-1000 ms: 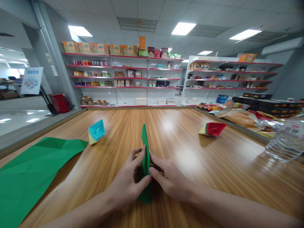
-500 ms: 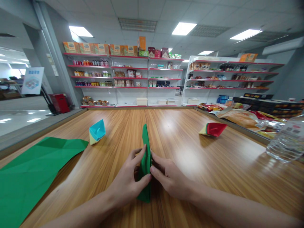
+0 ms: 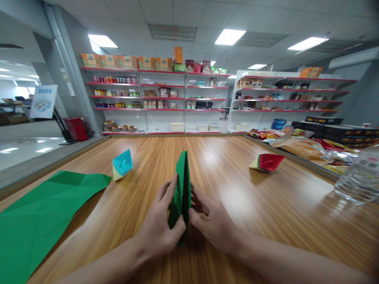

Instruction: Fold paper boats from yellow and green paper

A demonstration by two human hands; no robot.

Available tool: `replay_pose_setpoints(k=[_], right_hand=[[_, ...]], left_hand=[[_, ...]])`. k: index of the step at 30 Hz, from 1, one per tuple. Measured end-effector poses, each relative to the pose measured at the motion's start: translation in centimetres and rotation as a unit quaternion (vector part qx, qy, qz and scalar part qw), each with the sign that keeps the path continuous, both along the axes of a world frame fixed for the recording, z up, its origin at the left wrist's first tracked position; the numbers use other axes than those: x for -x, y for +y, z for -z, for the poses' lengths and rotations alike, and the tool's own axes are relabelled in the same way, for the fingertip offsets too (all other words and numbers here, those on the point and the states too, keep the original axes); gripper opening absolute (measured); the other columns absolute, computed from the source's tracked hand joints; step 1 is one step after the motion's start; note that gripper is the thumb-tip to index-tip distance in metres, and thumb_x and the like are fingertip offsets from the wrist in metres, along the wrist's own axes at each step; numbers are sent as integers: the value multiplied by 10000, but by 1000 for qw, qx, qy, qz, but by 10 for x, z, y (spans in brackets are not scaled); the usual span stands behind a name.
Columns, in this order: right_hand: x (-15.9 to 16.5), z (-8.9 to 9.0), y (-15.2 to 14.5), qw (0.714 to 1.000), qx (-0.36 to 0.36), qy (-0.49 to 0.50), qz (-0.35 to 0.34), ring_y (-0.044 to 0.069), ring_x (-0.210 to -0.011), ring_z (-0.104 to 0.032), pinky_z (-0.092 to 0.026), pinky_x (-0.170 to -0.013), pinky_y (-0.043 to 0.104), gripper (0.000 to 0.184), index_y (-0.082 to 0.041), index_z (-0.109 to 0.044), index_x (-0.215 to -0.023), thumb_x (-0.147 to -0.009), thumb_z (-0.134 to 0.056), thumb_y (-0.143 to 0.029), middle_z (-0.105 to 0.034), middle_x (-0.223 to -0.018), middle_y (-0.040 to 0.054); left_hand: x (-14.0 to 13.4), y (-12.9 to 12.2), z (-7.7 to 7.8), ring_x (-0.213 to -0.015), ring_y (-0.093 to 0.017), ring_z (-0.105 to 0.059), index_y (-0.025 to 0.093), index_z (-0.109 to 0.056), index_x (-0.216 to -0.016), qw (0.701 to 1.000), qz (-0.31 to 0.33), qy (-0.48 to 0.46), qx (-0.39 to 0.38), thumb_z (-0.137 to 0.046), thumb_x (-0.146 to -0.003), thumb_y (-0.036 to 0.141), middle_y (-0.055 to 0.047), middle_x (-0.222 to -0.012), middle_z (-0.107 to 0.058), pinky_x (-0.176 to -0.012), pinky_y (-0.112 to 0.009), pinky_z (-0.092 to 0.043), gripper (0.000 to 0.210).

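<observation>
A folded sheet of green paper [image 3: 179, 193] stands on edge at the middle of the wooden table, its two layers parted by a narrow dark gap along the top. My left hand [image 3: 161, 221] grips its left side, thumb at the near end and fingers along the outer face. On the other side, my right hand [image 3: 211, 217] holds the right layer, with some fingertips hidden behind the paper. Farther off stand a blue-and-yellow folded paper boat [image 3: 122, 164] to the left and a red-and-yellow folded paper boat [image 3: 267, 162] to the right.
A large creased green sheet [image 3: 44, 209] lies on the left of the wooden table [image 3: 142, 154]. At the right edge stands a clear plastic bottle [image 3: 358, 177], near packaged snacks [image 3: 302, 148]. Stocked shelves [image 3: 162, 110] line the back beyond the table.
The folded green paper has opened from nearly flat to a visible gap between its layers. Both hands have moved slightly apart along with its sides.
</observation>
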State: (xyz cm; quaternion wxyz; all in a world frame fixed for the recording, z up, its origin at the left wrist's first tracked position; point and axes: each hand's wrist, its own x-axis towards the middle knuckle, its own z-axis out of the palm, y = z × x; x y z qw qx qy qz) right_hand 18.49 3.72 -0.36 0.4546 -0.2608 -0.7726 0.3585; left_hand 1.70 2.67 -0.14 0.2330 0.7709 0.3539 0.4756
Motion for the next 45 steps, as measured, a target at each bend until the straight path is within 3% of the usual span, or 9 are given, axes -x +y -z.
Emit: replay_pose_setpoints(k=[4, 7, 14, 25, 28, 31, 34, 40, 45], right_hand=[[-2, 2, -5, 982, -164, -54, 74, 227, -1207, -481, -482, -964, 385, 722, -263, -132, -1446, -831, -474, -99, -398, -1402, 75], [-1, 2, -9, 962, -225, -91, 121, 233, -1241, -440, -448, -1003, 395, 737, -276, -97, -1449, -837, -455, -78, -358, -1427, 71], [7, -2, -12, 961, -251, -31, 111, 223, -1338, -280, -384, -1041, 456, 667, -344, -230, -1350, -809, -417, -1, -224, -1479, 28], [2, -9, -13, 957, -272, -32, 95, 266, -1347, -244, -373, -1024, 476, 698, -329, -204, -1392, -810, -426, -13, -186, -1491, 52], [0, -8, -10, 959, -253, -35, 123, 267, -1268, -381, -415, -976, 455, 655, -312, -242, -1393, -821, -413, -41, -330, -1422, 78], [-1, -3, -3, 969, -194, -31, 148, 191, -872, -618, -536, -701, 324, 620, -307, -257, -1392, -837, -417, -80, -588, -1114, 68], [0, 0, 2, 981, -100, 0, 164, 114, -550, -552, -485, -495, 239, 535, -276, -334, -1352, -848, -435, -128, -625, -814, 11], [3, -3, 8, 982, 125, 93, 101, 136, -658, -617, -535, -543, 265, 450, -221, -387, -1290, -846, -460, -216, -639, -933, 43], [-3, -3, 14, 985, 92, 43, 138, 159, -789, -630, -543, -647, 282, 441, -205, -504, -1195, -770, -456, -95, -645, -1005, 49]], left_hand=[[-4, -3, -1, -1314, -314, -268, 246, -68, -1453, 988, -40, 37, -141, -522, -729, 67, -117, -1428, -243, -1050, -465, -338, 873], [-6, 0, 6, -1334, -323, -240, 243, 7, -1455, 975, -78, 61, -197, -491, -751, 42, -107, -1467, -225, -1061, -475, -319, 885], [-9, 8, 11, -1325, -270, -298, 264, 24, -1451, 988, -24, 50, -146, -398, -820, 41, -86, -1492, -230, -1057, -430, -352, 792], [0, 2, 2, -1326, -271, -297, 367, -258, -1382, 990, 40, -80, -112, -513, -849, 210, 3, -1492, -244, -1069, -433, -331, 612], [3, 4, 0, -1283, -261, -374, 354, -319, -1360, 986, 24, -99, -133, -516, -836, 160, -20, -1432, -364, -1043, -426, -358, 592], [5, 11, 3, -1228, -244, -439, 291, -391, -1332, 988, 6, -110, -111, -487, -821, 89, -64, -1353, -459, -1003, -389, -392, 558], [6, 18, 6, -1104, -224, -538, 244, -462, -1282, 987, -7, -161, -14, -478, -834, 119, -73, -1234, -559, -902, -335, -462, 466], [3, 27, 6, -724, -185, -637, 211, -498, -1226, 946, 19, -244, 213, -546, -824, 277, -37, -935, -663, -553, -263, -520, 410], [5, 29, 6, -867, -202, -636, 215, -526, -1197, 948, 45, -228, 219, -545, -816, 194, -38, -998, -665, -736, -311, -523, 382]])
